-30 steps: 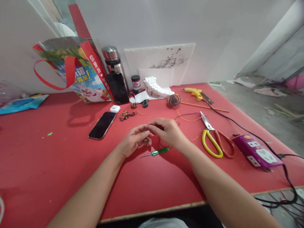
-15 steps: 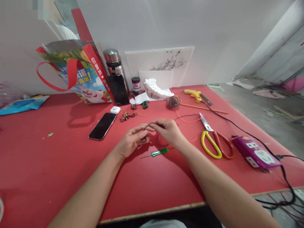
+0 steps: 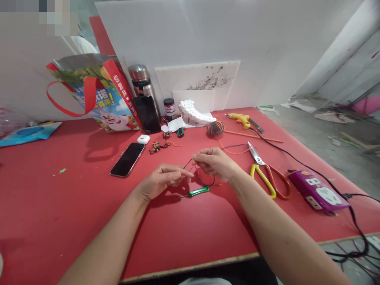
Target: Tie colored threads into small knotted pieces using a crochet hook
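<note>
Before you lies a flat red-topped table (image 3: 59, 206) with a pale wooden near edge. Beyond its far side stands a plain white wall (image 3: 192, 31); a white rectangular board (image 3: 225, 75) leans on it. To your right, grey concrete floor (image 3: 320, 146) lies in soft, even light.

The person's arms show bare along their whole visible length, with no sleeve edge inside the picture. The left forearm (image 3: 118, 237) and the right forearm (image 3: 273, 233) are uncovered down to the wrists, and the left hand (image 3: 160, 184) and right hand (image 3: 215, 163) are bare as well. At the bottom edge, between the arms, a small patch of pale grey cloth (image 3: 204, 281) of the person's clothing shows.
</note>
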A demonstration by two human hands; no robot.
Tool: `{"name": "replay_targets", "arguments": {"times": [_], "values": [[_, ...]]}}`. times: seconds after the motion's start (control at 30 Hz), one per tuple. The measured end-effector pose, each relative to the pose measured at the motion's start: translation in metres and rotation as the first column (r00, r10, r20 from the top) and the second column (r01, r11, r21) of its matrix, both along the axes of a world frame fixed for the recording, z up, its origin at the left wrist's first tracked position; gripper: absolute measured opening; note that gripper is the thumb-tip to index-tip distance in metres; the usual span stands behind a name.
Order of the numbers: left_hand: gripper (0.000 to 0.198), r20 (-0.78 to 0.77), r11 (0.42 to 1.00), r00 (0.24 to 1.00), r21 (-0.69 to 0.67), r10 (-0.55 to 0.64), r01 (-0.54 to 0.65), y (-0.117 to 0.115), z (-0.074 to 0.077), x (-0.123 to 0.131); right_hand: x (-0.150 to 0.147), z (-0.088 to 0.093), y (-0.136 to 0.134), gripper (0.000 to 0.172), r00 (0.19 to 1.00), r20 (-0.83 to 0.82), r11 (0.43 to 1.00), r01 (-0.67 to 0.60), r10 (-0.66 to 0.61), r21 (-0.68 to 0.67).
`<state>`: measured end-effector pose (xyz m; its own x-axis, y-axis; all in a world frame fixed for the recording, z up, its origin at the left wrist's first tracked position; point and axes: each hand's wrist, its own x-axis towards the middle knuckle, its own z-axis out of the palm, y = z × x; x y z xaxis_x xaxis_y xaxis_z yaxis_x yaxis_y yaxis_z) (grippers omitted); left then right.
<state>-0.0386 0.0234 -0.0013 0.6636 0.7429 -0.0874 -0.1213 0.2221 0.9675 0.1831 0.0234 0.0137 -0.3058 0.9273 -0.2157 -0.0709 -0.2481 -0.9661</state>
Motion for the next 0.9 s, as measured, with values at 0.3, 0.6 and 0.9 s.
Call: {"name": "replay_targets", "arguments": {"times": [0.3, 0.6, 0.9], "values": [[0.05, 0.146, 0.972, 0.97, -0.161, 0.193, -0.169, -0.003, 0.004, 0.013, -0.012, 0.004, -0.013, 0.041, 0.951, 0.185, 0.905, -0.294, 0.247, 0.307], [0.079, 0.295, 0.931, 0.914, -0.316, 0.279, -0.182, 0.003, 0.008, 0.003, -0.008, -0.01, -0.002, 0.051, 0.995, 0.099, 0.961, -0.034, 0.007, 0.274], [0.08, 0.34, 0.92, 0.888, -0.344, 0.309, -0.188, 0.003, 0.011, 0.003, -0.014, -0.026, 0.004, 0.052, 0.977, 0.19, 0.961, 0.042, -0.096, 0.273]]}}
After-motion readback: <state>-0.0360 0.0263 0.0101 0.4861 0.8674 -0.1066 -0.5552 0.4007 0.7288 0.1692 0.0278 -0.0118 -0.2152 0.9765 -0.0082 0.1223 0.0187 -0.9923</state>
